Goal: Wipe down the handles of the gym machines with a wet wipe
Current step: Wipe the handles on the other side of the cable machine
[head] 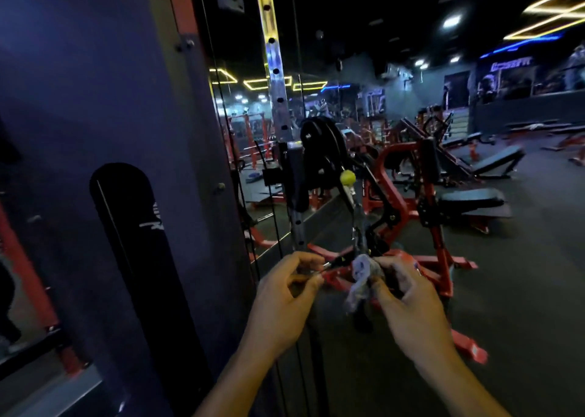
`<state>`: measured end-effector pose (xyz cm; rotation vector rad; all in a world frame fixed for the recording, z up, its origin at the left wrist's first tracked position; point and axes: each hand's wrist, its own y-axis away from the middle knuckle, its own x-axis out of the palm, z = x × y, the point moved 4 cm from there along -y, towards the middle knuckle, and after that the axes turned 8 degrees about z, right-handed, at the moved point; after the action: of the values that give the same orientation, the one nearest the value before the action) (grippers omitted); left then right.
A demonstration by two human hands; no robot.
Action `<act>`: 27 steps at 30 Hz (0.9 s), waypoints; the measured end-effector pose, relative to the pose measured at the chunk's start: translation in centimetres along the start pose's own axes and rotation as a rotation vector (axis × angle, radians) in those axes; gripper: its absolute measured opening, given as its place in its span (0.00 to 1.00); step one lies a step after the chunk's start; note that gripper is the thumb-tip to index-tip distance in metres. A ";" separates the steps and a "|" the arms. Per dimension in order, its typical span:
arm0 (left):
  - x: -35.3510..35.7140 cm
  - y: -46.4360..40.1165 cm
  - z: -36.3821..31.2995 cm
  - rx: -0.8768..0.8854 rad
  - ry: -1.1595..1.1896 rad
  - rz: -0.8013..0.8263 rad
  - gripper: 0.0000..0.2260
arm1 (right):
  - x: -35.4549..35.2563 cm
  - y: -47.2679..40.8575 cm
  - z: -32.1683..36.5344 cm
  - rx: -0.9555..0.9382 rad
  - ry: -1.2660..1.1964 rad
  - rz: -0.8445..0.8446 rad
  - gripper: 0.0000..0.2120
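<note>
Left hand (286,293) pinches one end of a black cable handle (340,261). Just beside it, right hand (408,302) grips a crumpled wet wipe (361,277) around the handle.

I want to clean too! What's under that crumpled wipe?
The crumpled grey wet wipe is wrapped over a black cable-machine handle, gripped by the right hand. The left hand pinches the handle's bare end. The wrapped part is hidden.
</note>
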<state>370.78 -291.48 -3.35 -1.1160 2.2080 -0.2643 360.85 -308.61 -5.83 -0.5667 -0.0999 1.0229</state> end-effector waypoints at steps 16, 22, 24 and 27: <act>-11.7 -27.0 4.2 0.211 -0.215 -0.080 0.16 | 6.2 -28.8 2.3 -0.399 0.310 -0.332 0.08; -8.5 -35.4 4.9 0.364 -0.136 0.142 0.21 | 11.8 -30.3 -1.4 -0.462 0.257 -0.512 0.10; -8.5 -36.3 5.3 0.427 -0.073 0.206 0.22 | 11.8 -29.8 -2.2 -0.484 0.298 -0.542 0.10; -8.6 -37.0 5.9 0.482 0.069 0.290 0.19 | 11.5 -28.9 -3.9 -0.474 0.417 -0.558 0.11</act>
<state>402.19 -307.06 12.30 -0.5276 2.1675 -0.6724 390.76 -311.94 2.99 -1.1008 -0.1228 0.3170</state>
